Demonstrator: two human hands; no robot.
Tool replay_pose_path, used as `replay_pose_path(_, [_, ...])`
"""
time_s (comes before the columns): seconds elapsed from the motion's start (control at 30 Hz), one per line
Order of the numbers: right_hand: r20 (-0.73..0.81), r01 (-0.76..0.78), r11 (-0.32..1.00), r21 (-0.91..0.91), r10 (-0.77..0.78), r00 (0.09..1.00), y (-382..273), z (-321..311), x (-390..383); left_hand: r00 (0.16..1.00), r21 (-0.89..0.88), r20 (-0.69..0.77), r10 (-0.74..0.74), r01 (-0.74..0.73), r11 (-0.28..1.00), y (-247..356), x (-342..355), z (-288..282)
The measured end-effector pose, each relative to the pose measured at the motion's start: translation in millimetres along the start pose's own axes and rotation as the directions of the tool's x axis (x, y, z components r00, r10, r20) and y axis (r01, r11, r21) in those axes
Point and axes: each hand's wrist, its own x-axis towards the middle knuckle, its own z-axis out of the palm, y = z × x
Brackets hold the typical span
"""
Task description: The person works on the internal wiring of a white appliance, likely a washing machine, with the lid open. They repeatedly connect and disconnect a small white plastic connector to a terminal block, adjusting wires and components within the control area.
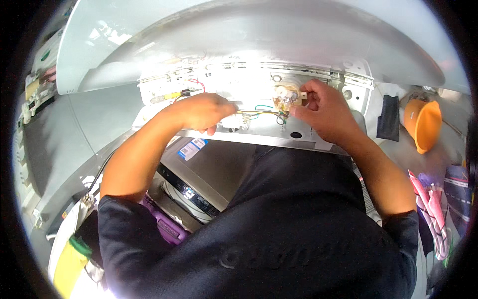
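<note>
A long white metal appliance panel (pixel 259 130), strongly lit, lies across in front of me with its inside exposed. On its right part sits a pale, roundish component (pixel 288 94) with brownish innards. My right hand (pixel 321 107) grips this component's right edge between thumb and fingers. Thin yellow, green and dark wires (pixel 264 112) run left from it towards my left hand (pixel 209 112). That hand is closed, fingers curled and index fingertip at the wires; what it pinches, if anything, is hidden. Left of it, red wires (pixel 201 83) and a yellow connector (pixel 174 95) show.
A curved glossy cover (pixel 259 30) rises beyond the panel. Below the panel stands a dark appliance (pixel 211 159) with a blue-and-white label. An orange bucket (pixel 423 124) and a dark flat piece (pixel 388 118) lie right. A purple plastic handle (pixel 167 226) shows lower left.
</note>
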Motion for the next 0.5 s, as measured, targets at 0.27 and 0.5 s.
replay_pose_path(0.27, [0.042, 0.102, 0.991, 0.089, -0.106, 0.993, 8.4, 5.0, 1.2, 0.949, 0.132, 0.136, -0.284, 0.266, 0.955, 24.3, 27.4, 3.4])
replay_pose_path(0.5, [0.002, 0.104, 0.990, 0.095, -0.105, 0.994, 5.0, 8.0, 1.7, 0.934, 0.174, 0.186, -0.305, 0.274, 0.946, 30.4, 38.2, -1.3])
